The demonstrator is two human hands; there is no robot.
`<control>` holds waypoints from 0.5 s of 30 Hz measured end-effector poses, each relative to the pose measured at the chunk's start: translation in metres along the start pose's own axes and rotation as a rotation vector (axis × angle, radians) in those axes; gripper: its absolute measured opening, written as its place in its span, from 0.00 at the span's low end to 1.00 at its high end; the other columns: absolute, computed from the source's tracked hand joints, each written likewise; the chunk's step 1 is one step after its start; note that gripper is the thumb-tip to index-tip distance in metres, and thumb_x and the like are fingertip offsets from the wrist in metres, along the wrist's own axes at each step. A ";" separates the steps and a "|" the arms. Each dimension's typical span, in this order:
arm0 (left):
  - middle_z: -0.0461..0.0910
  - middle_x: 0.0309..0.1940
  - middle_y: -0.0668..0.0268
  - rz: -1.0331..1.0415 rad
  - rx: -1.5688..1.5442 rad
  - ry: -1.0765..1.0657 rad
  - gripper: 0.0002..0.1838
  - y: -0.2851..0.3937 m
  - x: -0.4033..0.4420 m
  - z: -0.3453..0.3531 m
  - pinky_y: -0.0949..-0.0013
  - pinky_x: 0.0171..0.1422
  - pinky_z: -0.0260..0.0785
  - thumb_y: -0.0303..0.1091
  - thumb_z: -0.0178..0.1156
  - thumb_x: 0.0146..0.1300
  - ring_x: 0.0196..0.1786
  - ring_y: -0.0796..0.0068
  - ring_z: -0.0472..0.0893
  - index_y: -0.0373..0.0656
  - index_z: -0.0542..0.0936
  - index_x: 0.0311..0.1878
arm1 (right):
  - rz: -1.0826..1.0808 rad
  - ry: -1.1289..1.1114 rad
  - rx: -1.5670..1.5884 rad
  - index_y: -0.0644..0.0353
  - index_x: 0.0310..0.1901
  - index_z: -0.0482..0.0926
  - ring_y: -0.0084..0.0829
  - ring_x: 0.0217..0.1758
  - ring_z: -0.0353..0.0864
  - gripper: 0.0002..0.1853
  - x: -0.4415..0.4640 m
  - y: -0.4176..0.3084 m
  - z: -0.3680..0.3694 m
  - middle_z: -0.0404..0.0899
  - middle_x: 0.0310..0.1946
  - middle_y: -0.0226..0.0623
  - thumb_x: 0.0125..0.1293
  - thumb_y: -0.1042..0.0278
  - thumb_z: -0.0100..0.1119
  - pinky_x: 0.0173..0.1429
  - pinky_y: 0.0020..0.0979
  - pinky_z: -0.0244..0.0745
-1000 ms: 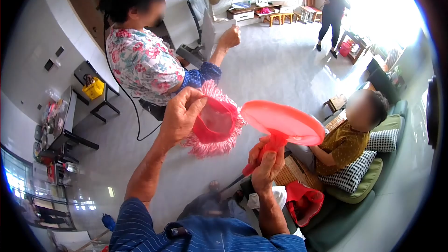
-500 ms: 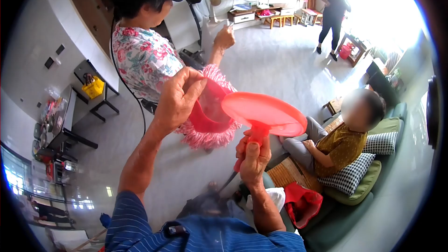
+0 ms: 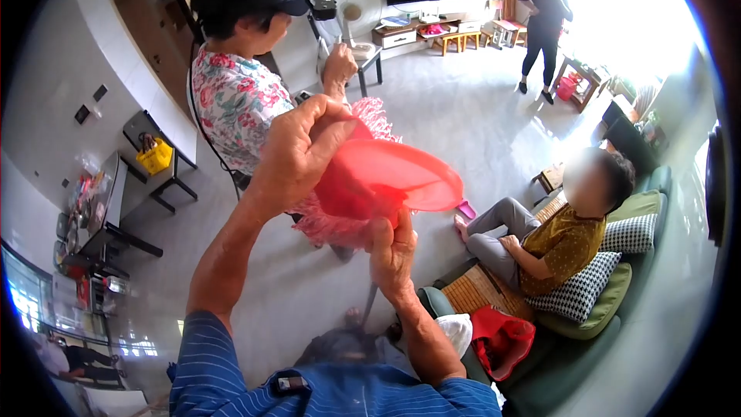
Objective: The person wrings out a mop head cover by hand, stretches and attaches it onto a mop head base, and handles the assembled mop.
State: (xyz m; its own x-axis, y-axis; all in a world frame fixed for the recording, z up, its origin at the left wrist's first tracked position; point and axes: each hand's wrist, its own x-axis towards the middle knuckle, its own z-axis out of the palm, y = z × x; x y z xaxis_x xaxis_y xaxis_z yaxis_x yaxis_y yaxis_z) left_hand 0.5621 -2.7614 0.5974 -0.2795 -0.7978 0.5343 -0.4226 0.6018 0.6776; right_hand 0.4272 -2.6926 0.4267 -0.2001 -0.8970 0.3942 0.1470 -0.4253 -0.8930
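head: disc (image 3: 413,174) at open cover (image 3: 328,225)

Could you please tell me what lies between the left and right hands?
Between the left hand and right hand are the red disc and pink fringed cover, in the head view.

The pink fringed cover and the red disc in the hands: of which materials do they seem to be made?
The pink fringed cover looks like soft, matt textile, since loose strands stand out around its edge; whether cotton or synthetic, I cannot tell. The red disc is probably smooth, slightly glossy plastic: it keeps a stiff, even rim and looks partly see-through.
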 end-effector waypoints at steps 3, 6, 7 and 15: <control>0.79 0.31 0.74 0.010 -0.004 -0.017 0.05 0.010 0.003 -0.001 0.79 0.41 0.70 0.29 0.60 0.73 0.35 0.88 0.75 0.37 0.78 0.44 | -0.026 0.008 0.035 0.64 0.53 0.74 0.26 0.26 0.72 0.14 0.000 -0.005 0.005 0.75 0.25 0.36 0.76 0.62 0.54 0.32 0.31 0.71; 0.78 0.30 0.72 0.054 0.033 -0.027 0.04 0.022 0.005 0.001 0.78 0.41 0.70 0.28 0.59 0.73 0.34 0.87 0.75 0.37 0.78 0.44 | -0.023 -0.030 0.071 0.64 0.52 0.75 0.24 0.26 0.71 0.13 0.004 -0.013 0.007 0.74 0.23 0.35 0.76 0.63 0.53 0.31 0.30 0.70; 0.78 0.30 0.71 0.076 0.049 -0.024 0.04 0.024 0.007 0.002 0.78 0.41 0.70 0.28 0.59 0.73 0.34 0.86 0.75 0.37 0.78 0.44 | -0.008 -0.059 0.085 0.64 0.52 0.75 0.23 0.26 0.71 0.13 0.004 -0.013 0.007 0.74 0.23 0.34 0.76 0.63 0.53 0.31 0.29 0.69; 0.79 0.34 0.67 0.273 0.127 -0.090 0.02 0.032 0.019 0.019 0.74 0.41 0.71 0.24 0.61 0.70 0.36 0.81 0.77 0.37 0.79 0.43 | 0.027 -0.177 0.164 0.66 0.55 0.74 0.24 0.25 0.71 0.14 0.008 -0.006 -0.003 0.75 0.23 0.35 0.74 0.66 0.54 0.32 0.30 0.69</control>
State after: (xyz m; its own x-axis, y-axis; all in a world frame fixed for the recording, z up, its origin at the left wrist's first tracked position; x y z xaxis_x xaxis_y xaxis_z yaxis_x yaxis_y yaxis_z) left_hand 0.5266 -2.7583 0.6192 -0.4705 -0.6106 0.6370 -0.4243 0.7895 0.4435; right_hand 0.4216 -2.6964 0.4348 -0.0233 -0.9093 0.4155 0.3080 -0.4019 -0.8623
